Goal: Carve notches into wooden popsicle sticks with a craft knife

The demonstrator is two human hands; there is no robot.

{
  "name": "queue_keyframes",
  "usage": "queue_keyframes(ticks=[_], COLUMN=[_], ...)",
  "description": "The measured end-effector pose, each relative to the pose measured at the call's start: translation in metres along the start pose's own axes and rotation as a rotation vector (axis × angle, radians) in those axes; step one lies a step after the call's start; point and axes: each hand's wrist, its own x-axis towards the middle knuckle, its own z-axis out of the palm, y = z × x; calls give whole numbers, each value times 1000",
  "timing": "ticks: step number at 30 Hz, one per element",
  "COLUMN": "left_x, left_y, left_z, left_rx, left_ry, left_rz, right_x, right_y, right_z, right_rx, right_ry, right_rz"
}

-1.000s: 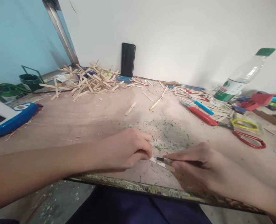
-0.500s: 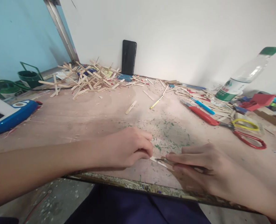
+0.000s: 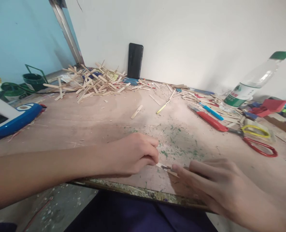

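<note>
Though partly hidden, note a wooden stick [image 3: 172, 173] flat on the table [image 3: 104, 125], close to the near edge; see the left hand [image 3: 139, 154] curled closed on its left end; see the right hand [image 3: 216, 180] pinching a slim tool [image 3: 166, 167], tip at the stick, exact contact too small to tell; farther off, find green shavings [image 3: 174, 141]; to the right, scissors [image 3: 240, 132] and a red cutter [image 3: 212, 121]; far left, a stick pile [image 3: 92, 85]; far centre, a black phone [image 3: 135, 61].

Tabletop [image 3: 97, 120]: open lane between left hand [image 3: 135, 154] and stick pile [image 3: 104, 79], one loose stick [image 3: 136, 111] lying flat in it.
Right side: red cutter [image 3: 212, 120] and scissors [image 3: 241, 132] obstruct, bottle [image 3: 239, 93] behind.
Back: upright phone [image 3: 135, 61], white panel [image 3: 193, 38].
</note>
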Motion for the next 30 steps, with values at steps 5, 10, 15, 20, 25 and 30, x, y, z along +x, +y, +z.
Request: queue_keyframes(ticks=[5,10,15,20,25,30], left_x=[0,-1,-2,-3,-2,-1], left_y=[0,1,1,1,1,2], left_z=[0,0,1,3,2,1], left_rx=[2,20,27,17,12,15], left_ry=[14,11,20,31,23,25], left_rz=[22,12,21,17,14,2], right_x=[-2,7,17,24,14,-3], right_y=[2,0,-6,-5,4,6], right_z=[4,4,-4,-17,-18,2], right_rx=[-123,100,360,407,211,5], right_ry=[3,-58,-102,-209,-304,-119], right_rz=[-77,126,287,295,142,3])
